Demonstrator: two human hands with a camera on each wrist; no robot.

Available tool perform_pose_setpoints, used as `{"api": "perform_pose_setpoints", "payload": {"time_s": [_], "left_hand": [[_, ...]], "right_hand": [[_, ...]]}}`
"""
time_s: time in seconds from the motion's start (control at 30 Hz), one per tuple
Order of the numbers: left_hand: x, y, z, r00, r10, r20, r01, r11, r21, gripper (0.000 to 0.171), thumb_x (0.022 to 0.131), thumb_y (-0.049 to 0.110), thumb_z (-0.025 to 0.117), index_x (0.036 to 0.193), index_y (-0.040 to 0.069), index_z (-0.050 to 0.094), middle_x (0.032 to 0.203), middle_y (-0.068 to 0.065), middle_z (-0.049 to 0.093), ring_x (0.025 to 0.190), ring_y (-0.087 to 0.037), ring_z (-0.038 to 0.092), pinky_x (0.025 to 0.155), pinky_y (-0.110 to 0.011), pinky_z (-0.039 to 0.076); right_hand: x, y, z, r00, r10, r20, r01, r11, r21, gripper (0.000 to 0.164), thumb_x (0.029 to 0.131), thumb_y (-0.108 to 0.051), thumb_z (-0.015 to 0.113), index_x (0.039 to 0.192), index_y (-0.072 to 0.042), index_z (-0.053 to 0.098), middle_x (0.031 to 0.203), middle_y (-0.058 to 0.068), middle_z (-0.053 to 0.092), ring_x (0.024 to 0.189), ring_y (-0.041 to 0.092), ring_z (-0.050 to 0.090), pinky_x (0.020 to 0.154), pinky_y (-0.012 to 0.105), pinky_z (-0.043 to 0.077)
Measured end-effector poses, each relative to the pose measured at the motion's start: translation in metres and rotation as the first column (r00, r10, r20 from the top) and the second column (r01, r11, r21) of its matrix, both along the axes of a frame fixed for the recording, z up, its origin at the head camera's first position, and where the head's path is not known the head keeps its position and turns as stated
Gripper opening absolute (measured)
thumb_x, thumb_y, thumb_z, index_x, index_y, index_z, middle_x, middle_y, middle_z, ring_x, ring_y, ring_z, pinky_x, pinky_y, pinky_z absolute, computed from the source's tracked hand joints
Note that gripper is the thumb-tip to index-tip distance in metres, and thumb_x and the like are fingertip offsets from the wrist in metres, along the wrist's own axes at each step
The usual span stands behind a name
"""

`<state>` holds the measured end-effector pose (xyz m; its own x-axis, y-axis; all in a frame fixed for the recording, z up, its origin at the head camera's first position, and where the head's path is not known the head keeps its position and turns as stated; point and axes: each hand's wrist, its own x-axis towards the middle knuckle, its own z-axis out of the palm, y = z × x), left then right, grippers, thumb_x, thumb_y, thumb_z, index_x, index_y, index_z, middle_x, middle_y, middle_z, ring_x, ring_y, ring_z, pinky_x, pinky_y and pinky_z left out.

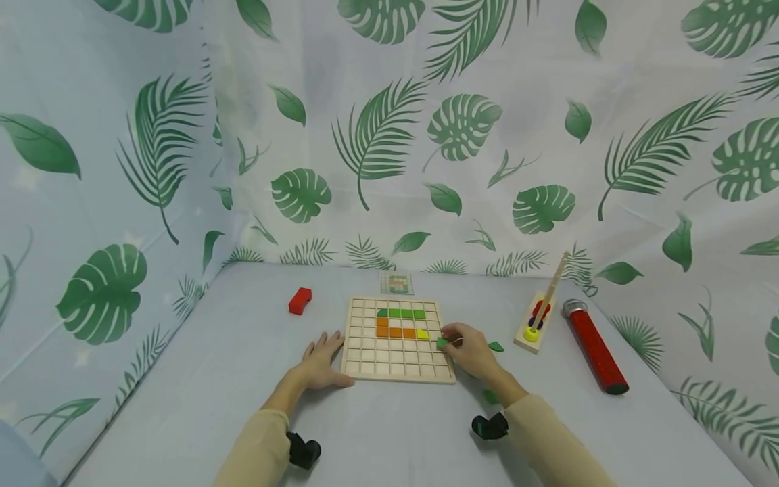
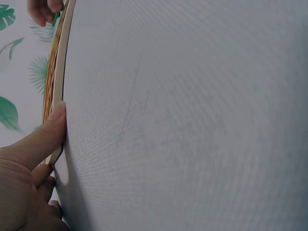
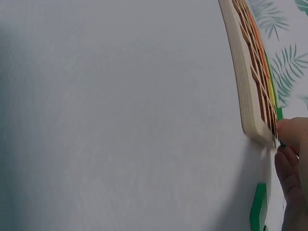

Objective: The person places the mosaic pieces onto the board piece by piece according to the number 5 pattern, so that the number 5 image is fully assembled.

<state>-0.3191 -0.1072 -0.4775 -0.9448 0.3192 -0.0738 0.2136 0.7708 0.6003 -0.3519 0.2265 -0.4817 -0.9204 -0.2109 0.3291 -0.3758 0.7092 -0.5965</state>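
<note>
A wooden grid board [image 1: 371,356] lies on the table, with green, orange and yellow blocks in some of its squares. My left hand [image 1: 320,365] rests at its near left corner; the thumb touches the near edge and the fingers lie spread along the left side. In the left wrist view, the thumb [image 2: 45,137] presses against the board's side. At the right edge, my right hand [image 1: 471,350] pinches a small green block [image 1: 441,343] between thumb and fingers. The right wrist view shows this green block [image 3: 279,114] at the board's rim, partly covered by the fingers.
Loose green blocks [image 1: 496,346] lie right of the board, partly behind the right hand and forearm. A pattern card [image 1: 396,283] lies beyond the board, a red block [image 1: 300,302] to the left. Farther right are a wooden peg toy [image 1: 532,336] and a red cylinder [image 1: 599,352].
</note>
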Motion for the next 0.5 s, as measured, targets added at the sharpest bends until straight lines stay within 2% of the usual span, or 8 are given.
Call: {"api": "perform_pose_setpoints", "payload": {"time_s": [0.33, 0.5], "left_hand": [[0.001, -0.001, 0.003, 1.000, -0.004, -0.004, 0.004, 1.000, 0.012, 0.094, 0.072, 0.034, 0.081, 0.145, 0.001, 0.032, 0.152, -0.018, 0.024, 0.142, -0.036, 0.007, 0.112, -0.053, 0.003], [0.001, -0.002, 0.002, 1.000, -0.003, -0.002, 0.003, 1.000, 0.019, 0.094, 0.072, 0.033, 0.081, 0.145, 0.000, 0.032, 0.152, -0.019, 0.024, 0.141, -0.037, 0.008, 0.112, -0.054, 0.004]], "right_hand": [[-0.003, -0.020, -0.002, 0.995, 0.073, -0.072, -0.074, 0.997, -0.018, 0.026, 0.081, 0.001, 0.071, 0.106, 0.002, 0.063, 0.091, 0.005, 0.063, 0.082, 0.016, 0.061, 0.072, 0.029, 0.053], [-0.002, -0.028, -0.003, 0.994, 0.081, -0.078, -0.082, 0.997, -0.008, 0.025, 0.081, 0.000, 0.071, 0.105, -0.002, 0.064, 0.091, 0.003, 0.063, 0.082, 0.014, 0.060, 0.071, 0.027, 0.053]]}}
